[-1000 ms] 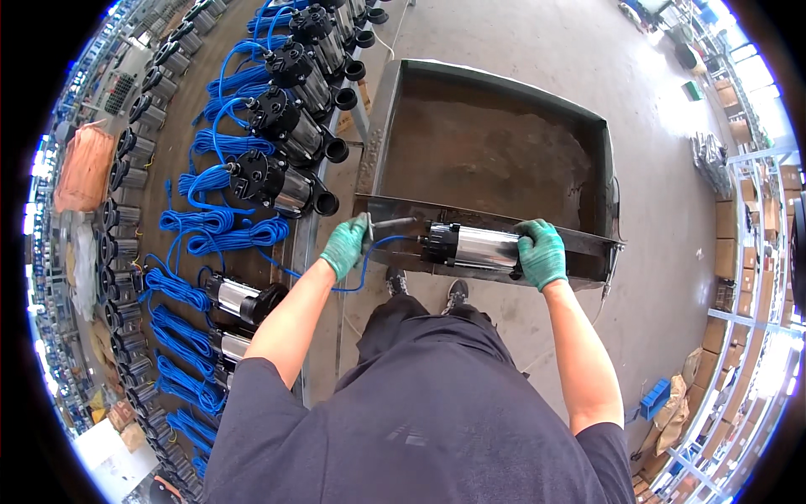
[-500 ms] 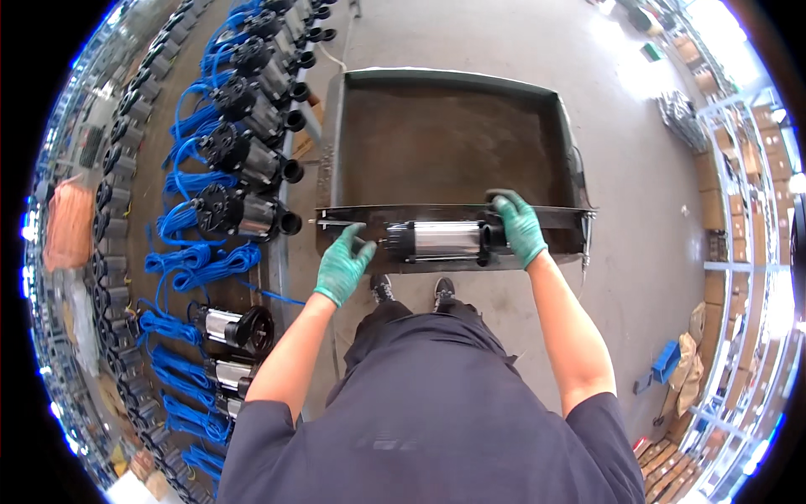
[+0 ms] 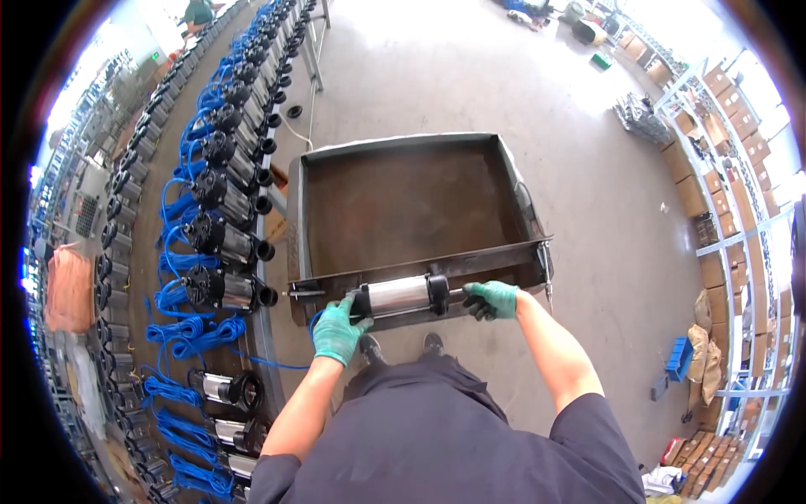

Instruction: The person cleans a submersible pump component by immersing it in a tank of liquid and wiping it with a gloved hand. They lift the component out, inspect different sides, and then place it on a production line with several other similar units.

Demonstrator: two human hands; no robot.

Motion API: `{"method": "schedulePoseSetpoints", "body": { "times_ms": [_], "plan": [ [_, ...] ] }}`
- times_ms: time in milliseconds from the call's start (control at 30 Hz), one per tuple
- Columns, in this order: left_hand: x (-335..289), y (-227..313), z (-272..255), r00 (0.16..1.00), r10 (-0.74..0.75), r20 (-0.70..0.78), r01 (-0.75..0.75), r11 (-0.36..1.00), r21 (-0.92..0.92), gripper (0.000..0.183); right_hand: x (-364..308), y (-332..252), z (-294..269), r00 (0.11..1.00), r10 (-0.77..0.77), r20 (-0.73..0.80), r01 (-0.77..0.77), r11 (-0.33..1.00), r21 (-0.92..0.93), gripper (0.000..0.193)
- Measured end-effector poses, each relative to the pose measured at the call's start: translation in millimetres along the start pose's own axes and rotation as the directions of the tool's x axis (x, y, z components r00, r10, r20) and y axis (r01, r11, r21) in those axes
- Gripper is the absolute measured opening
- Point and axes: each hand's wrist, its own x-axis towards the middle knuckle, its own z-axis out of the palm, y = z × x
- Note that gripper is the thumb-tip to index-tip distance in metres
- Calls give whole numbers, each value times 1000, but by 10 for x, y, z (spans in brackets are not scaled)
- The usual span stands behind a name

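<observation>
Spreading left hand (image 3: 337, 331) at the pump's (image 3: 399, 296) nine-o'clock end, curling right hand (image 3: 495, 300) by a rod (image 3: 456, 291) at three; can't tell, through blur, whether pinching it. Probably aligning the pump along the tank's (image 3: 411, 202) six-o'clock side, calling for steadying at both ends.

Left grip (image 3: 337, 330) covers part of the black left end of the submersible pump (image 3: 399, 296); can't tell how firmly it holds. Blue cable (image 3: 316, 319) drops out of sight behind the same glove. Right grip (image 3: 494, 300): fingertips dark and curled under, can't tell if they pinch the thin rod (image 3: 456, 291). Murky tank (image 3: 403, 210), bottom unreadable. Shoes (image 3: 433, 343) only partly visible. Lower pump on the desk (image 3: 243, 464) partly behind the left sleeve (image 3: 277, 479); sleeve and shirt (image 3: 453, 445) cut by lower edge. Far pumps too small to count. Co-worker (image 3: 199, 12) cropped at top. Left shelving (image 3: 52, 370) smeared at rim.
</observation>
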Motion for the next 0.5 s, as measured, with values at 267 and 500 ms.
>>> {"method": "schedulePoseSetpoints", "body": {
  "times_ms": [267, 500],
  "plan": [
    [7, -17, 51, 1000, -2, 4, 2, 997, 74, 76, 84, 209, 147, 795, -574, -195, 382, 724, -574, 29],
    [19, -17, 49, 1000, 2, -15, -1, 997, 82, 76, -60, 23, 78, 894, -445, -43, 434, 887, -157, 41]
  ]
}}
